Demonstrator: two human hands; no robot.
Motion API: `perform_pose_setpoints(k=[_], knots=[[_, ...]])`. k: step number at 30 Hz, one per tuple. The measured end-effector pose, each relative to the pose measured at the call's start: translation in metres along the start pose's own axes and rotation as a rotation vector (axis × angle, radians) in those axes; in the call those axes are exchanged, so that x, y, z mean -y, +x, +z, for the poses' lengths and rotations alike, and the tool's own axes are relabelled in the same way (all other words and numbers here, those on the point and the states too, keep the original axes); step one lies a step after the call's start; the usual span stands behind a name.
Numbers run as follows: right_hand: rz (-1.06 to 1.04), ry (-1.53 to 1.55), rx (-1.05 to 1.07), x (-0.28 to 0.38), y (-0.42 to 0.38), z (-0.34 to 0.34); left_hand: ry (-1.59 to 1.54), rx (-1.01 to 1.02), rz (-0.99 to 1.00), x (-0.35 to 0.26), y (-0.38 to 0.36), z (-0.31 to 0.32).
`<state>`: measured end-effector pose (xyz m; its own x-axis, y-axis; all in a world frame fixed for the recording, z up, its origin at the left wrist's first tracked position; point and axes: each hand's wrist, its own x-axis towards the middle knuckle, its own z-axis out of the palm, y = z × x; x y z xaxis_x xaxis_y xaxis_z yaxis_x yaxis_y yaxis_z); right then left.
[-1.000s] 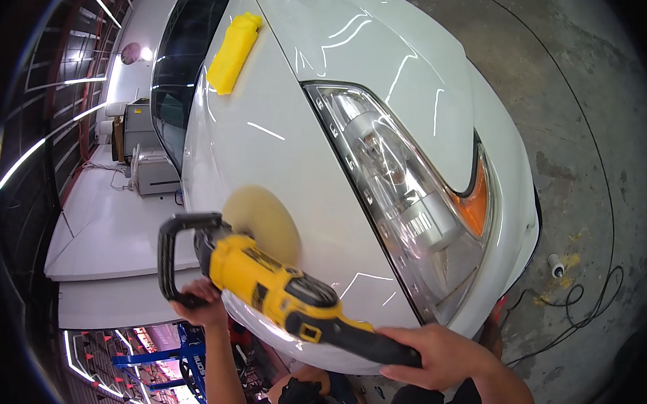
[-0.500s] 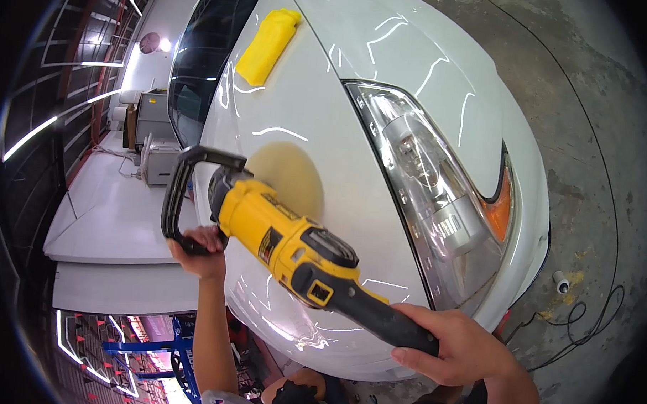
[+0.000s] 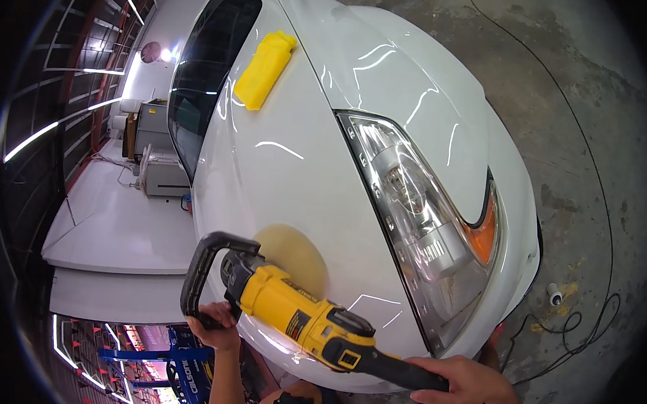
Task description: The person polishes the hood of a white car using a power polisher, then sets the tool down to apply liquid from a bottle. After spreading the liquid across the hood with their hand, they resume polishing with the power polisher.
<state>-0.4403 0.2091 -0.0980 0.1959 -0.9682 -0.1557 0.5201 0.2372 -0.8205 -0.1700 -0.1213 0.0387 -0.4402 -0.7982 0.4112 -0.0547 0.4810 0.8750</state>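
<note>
A yellow and black polisher (image 3: 283, 305) lies across the lower middle of the view. Its round, tan foam pad (image 3: 300, 257) is against the glossy white car bodywork (image 3: 288, 186), blurred as if spinning. My left hand (image 3: 218, 328) is wrapped round the black loop handle at the polisher's head. My right hand (image 3: 467, 384) grips the dark rear handle, thumb along the near side. To the right of the pad is the clear headlight (image 3: 415, 226) with an orange lens at its outer end. Higher up on the bodywork rests a folded yellow cloth (image 3: 265, 70).
A black cable (image 3: 589, 154) runs along the concrete floor and loops at the lower right, beside a small white bottle-like item (image 3: 554, 294). Grey box-shaped equipment (image 3: 166, 171) stands by the wall. A blue metal frame (image 3: 182, 368) is at lower left.
Both hands have brought the polisher nearer to me along the bodywork and slightly right. The camera view has shifted, so the cloth and headlight appear lower.
</note>
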Motion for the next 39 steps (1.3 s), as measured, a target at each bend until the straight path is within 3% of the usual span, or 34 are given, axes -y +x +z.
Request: perform_pose_setpoints(k=[1, 5, 11, 16, 18, 20, 25, 30, 39], knots=[[0.002, 0.024, 0.005, 0.004, 0.002, -0.003, -0.01, -0.044, -0.013, 0.001, 0.007, 0.003], [-0.009, -0.175, -0.089, 0.03, 0.005, -0.011, -0.081, 0.109, 0.013, 0.012, 0.055, 0.026], [-0.284, -0.068, -0.33, 0.043, 0.021, -0.008, -0.198, 0.228, -0.032, 0.021, 0.134, 0.081], [-0.371, -0.029, -0.467, 0.047, 0.03, 0.0, -0.226, 0.361, 0.02, 0.031, 0.174, 0.111], [-0.288, 0.013, -0.467, 0.052, 0.023, 0.002, -0.249, 0.385, 0.009, 0.032, 0.179, 0.116], [-0.21, 0.059, -0.469, 0.05, 0.018, 0.004, -0.255, 0.393, 0.004, 0.034, 0.174, 0.118], [-0.324, -0.037, -0.487, 0.018, 0.008, 0.017, -0.275, 0.423, 0.042, 0.033, 0.147, 0.112], [-0.31, -0.015, -0.478, -0.014, -0.005, 0.047, -0.256, 0.466, 0.098, 0.036, 0.112, 0.089], [-0.296, -0.143, -0.428, -0.073, 0.002, 0.096, -0.234, 0.38, 0.11, 0.042, 0.05, 0.014]])
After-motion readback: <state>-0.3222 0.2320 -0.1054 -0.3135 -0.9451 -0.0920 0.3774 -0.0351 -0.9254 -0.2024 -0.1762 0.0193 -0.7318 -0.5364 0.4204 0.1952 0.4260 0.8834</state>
